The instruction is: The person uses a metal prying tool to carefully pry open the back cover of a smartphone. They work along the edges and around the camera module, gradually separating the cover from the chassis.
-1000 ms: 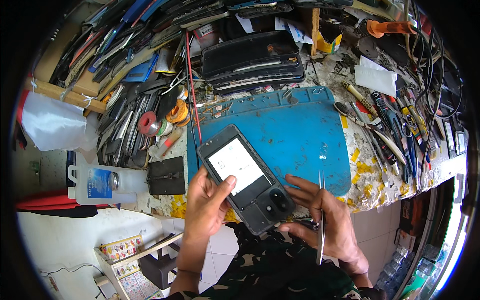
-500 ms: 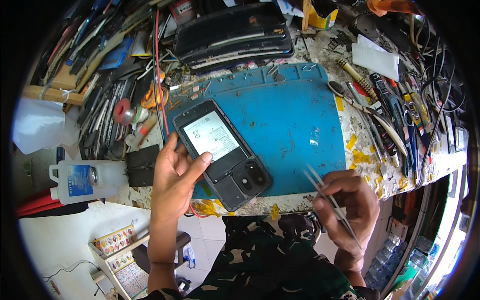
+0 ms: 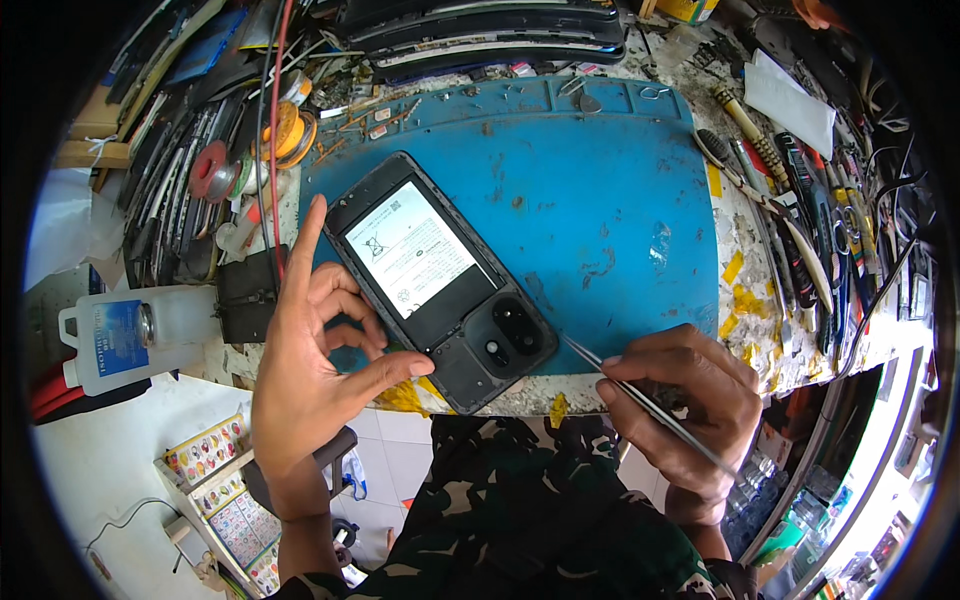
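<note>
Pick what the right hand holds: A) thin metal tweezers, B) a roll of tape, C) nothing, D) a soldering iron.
A: the right hand pinches thin metal tweezers, tips pointing toward the opened phone that the left hand steadies on the blue mat.

Your right hand [image 3: 680,405] has brought the tweezers [image 3: 640,400] back up, tips now just beside the opened phone [image 3: 440,280]. Your left hand [image 3: 315,370] has spread, forefinger stretched along the phone's left edge.
</note>
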`<action>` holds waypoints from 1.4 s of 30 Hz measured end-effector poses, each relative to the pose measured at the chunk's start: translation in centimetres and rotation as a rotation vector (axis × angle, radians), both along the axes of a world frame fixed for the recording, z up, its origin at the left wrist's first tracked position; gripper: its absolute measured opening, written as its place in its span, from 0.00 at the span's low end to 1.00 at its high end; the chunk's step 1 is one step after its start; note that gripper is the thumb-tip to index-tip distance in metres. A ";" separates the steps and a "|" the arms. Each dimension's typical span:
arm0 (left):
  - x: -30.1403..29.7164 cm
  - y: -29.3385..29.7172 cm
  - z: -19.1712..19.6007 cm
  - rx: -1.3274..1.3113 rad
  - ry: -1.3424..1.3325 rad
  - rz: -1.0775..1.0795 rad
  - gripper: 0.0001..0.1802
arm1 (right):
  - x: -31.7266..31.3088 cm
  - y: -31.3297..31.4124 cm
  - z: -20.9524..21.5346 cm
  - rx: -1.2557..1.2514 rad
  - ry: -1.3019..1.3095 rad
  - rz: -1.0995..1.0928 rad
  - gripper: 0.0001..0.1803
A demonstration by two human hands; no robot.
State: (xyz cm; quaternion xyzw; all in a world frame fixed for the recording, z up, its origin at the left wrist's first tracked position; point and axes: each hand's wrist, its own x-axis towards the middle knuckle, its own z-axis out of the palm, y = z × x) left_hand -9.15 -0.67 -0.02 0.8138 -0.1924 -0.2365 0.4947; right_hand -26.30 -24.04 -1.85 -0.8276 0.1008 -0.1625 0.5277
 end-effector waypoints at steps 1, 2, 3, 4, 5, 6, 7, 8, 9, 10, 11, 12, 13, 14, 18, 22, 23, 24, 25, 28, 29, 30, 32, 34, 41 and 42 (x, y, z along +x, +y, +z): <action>0.1 0.2 0.2 0.037 -0.017 -0.033 0.76 | 0.0 0.0 0.0 0.006 0.000 -0.003 0.11; 0.3 0.3 0.4 0.076 -0.033 -0.067 0.77 | 0.1 -0.1 -0.1 0.015 -0.005 -0.008 0.11; 0.5 0.3 0.6 0.113 -0.049 -0.101 0.78 | 0.1 -0.1 -0.1 0.010 -0.006 -0.013 0.10; 0.6 0.3 0.6 0.141 -0.055 -0.089 0.80 | 0.1 -0.1 -0.1 0.008 -0.012 -0.020 0.10; 0.6 0.3 0.7 0.162 -0.072 -0.105 0.80 | 0.2 -0.1 -0.2 0.006 -0.017 -0.027 0.10; 0.6 0.3 0.8 0.194 -0.079 -0.110 0.81 | 0.2 0.0 -0.2 0.016 -0.016 -0.014 0.10; 0.6 0.2 0.9 0.225 -0.087 -0.115 0.82 | 0.3 0.0 -0.2 0.026 -0.017 -0.001 0.11; 0.5 0.1 1.0 0.239 -0.114 -0.135 0.80 | 0.3 0.1 -0.2 0.036 -0.026 -0.014 0.11; 0.3 0.0 1.1 0.259 -0.118 -0.126 0.80 | 0.3 0.3 -0.3 0.077 -0.002 -0.008 0.12; 0.3 -0.1 1.2 0.286 -0.141 -0.134 0.79 | 0.4 0.5 -0.3 0.117 0.015 -0.027 0.13; 0.2 -0.2 1.3 0.313 -0.164 -0.140 0.78 | 0.4 0.7 -0.3 0.153 0.040 -0.027 0.13; 0.1 -0.3 1.3 0.324 -0.183 -0.146 0.78 | 0.5 0.7 -0.3 0.128 0.020 -0.020 0.13; 0.1 -0.3 1.4 0.335 -0.202 -0.151 0.77 | 0.6 0.8 -0.4 0.099 0.010 0.007 0.13; 0.0 -0.4 1.3 0.346 -0.221 -0.155 0.77 | 0.7 0.8 -0.5 0.070 0.000 0.034 0.13; -0.3 -0.6 1.5 0.414 -0.277 -0.122 0.74 | 0.9 1.0 -0.7 -0.005 -0.024 0.026 0.12; -1.1 -1.1 1.4 0.423 -0.567 -0.212 0.68 | 0.8 1.1 -0.6 -0.043 -0.048 0.008 0.13; -1.4 -1.3 1.0 0.324 -0.675 -0.238 0.65 | 0.8 1.1 -0.6 -0.040 -0.071 0.027 0.13; -1.7 -1.6 0.6 0.259 -0.741 -0.318 0.62 | 0.7 1.1 -0.6 -0.028 -0.054 0.025 0.11; -1.5 -1.8 0.2 0.175 -0.810 -0.458 0.56 | 0.7 1.1 -0.6 -0.016 -0.035 0.023 0.10; -1.8 -2.3 -0.8 0.232 -0.833 -0.683 0.49 | 0.7 1.1 -0.6 -0.033 -0.056 0.010 0.10; -1.8 -2.4 -1.0 0.258 -0.819 -0.715 0.48 | 0.7 1.2 -0.7 -0.043 -0.077 0.001 0.11; -1.7 -2.5 -1.2 0.283 -0.806 -0.749 0.47 | 0.7 1.2 -0.7 0.008 -0.077 0.040 0.11; -1.7 -2.5 -1.5 0.275 -0.797 -0.741 0.47 | 0.7 1.2 -0.8 -0.011 -0.085 0.004 0.11; -1.7 -2.5 -1.7 0.259 -0.792 -0.733 0.47 | 0.6 1.3 -0.8 -0.121 -0.053 -0.047 0.12; -1.8 -2.3 -1.8 0.268 -0.794 -0.725 0.43 | 0.7 1.1 -1.1 -0.001 -0.099 0.012 0.15; -1.7 -2.3 -1.8 0.272 -0.790 -0.726 0.43 | 0.8 1.1 -1.0 -0.016 -0.101 0.035 0.15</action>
